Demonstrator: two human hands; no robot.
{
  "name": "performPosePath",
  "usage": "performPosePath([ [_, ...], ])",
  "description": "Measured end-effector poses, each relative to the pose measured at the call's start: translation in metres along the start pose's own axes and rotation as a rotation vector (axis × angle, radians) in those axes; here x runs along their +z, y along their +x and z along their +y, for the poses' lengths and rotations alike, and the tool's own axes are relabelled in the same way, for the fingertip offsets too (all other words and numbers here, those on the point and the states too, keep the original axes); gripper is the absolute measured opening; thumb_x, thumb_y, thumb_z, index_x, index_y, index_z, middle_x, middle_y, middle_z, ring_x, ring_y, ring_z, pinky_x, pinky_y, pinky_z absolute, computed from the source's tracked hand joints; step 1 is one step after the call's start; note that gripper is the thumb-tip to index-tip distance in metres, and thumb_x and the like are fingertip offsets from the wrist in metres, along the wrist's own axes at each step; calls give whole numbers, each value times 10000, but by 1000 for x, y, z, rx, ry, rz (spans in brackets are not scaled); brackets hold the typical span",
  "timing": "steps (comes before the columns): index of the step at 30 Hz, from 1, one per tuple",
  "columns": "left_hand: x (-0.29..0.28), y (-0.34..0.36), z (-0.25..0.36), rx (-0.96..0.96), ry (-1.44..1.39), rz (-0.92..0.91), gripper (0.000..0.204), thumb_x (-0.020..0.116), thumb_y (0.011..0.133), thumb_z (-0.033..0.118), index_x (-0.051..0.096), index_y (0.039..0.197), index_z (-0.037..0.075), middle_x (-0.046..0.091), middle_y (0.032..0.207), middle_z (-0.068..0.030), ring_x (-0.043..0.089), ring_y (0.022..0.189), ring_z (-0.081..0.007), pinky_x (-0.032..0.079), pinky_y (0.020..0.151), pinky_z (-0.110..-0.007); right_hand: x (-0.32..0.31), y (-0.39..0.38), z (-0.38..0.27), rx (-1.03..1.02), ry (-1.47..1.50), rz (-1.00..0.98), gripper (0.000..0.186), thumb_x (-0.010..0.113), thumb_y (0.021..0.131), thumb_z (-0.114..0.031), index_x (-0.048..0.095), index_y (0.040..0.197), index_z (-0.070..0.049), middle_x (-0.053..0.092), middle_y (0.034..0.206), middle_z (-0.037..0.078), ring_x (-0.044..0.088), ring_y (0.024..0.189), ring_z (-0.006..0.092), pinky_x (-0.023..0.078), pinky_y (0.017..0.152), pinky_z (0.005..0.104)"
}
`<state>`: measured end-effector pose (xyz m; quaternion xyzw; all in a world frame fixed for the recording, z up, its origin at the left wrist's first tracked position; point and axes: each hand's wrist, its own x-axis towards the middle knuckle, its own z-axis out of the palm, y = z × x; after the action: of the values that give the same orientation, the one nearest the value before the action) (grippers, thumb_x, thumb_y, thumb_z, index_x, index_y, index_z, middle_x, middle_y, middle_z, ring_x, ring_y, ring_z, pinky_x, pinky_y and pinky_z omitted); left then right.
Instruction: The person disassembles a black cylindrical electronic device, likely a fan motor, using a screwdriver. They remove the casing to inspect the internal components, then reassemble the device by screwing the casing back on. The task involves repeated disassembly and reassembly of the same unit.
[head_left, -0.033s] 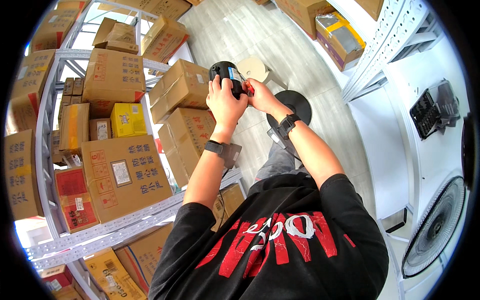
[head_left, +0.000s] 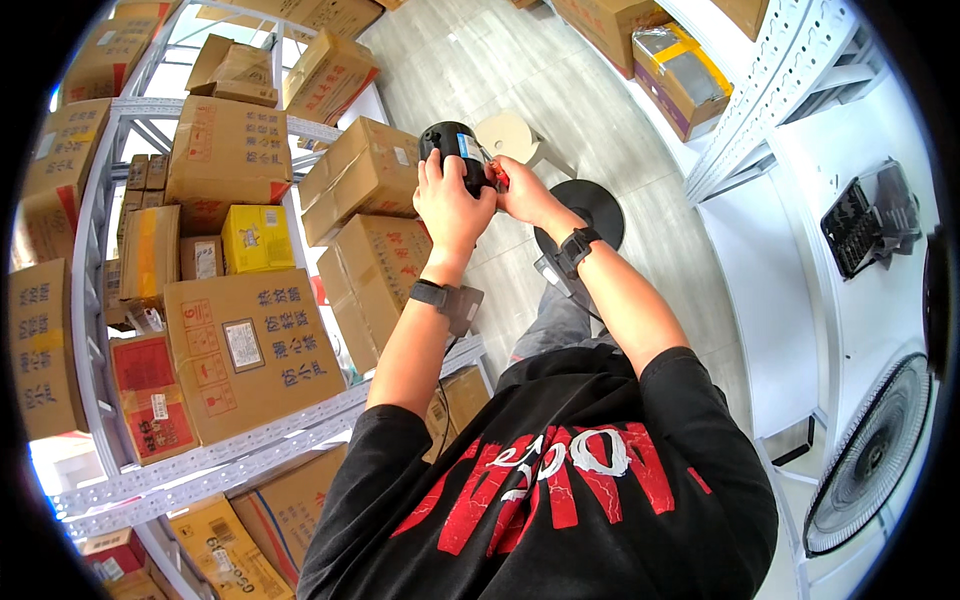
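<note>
A black cylinder with rounded ends and a blue-and-white label is held out in front of me, above the floor. My left hand lies across its near side with the fingers wrapped round it. At its right end, my right hand is closed on a small red-handled tool. The tool's tip sits against or close to the cylinder; its exact kind is hidden by the fingers.
Shelving with cardboard boxes lines my left. A beige stool and a black round base stand on the floor ahead. At right are a white shelf, a black tool case and a fan grille.
</note>
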<state>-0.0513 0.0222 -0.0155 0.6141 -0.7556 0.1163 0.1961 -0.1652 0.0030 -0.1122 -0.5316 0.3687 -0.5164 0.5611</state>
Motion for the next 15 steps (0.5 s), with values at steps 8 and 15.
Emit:
performPosePath([
  [8, 0, -1, -3, 68, -50, -31, 364, 738, 637, 166, 506, 894, 53, 551, 1306, -294, 566, 1145, -459, 512, 874, -531, 7, -8, 10, -40, -64, 97, 340, 787, 728, -34, 543, 966, -33, 598, 878, 63, 549, 779, 173, 497, 737, 329],
  [15, -12, -13, -2, 153, -71, -66, 391, 768, 620, 144, 498, 887, 51, 522, 1374, -296, 530, 1215, -504, 509, 900, -520, 20, -30, 7, -66, -133, 235, 364, 769, 726, -38, 551, 1018, -24, 629, 941, 122, 643, 838, 305, 523, 733, 382],
])
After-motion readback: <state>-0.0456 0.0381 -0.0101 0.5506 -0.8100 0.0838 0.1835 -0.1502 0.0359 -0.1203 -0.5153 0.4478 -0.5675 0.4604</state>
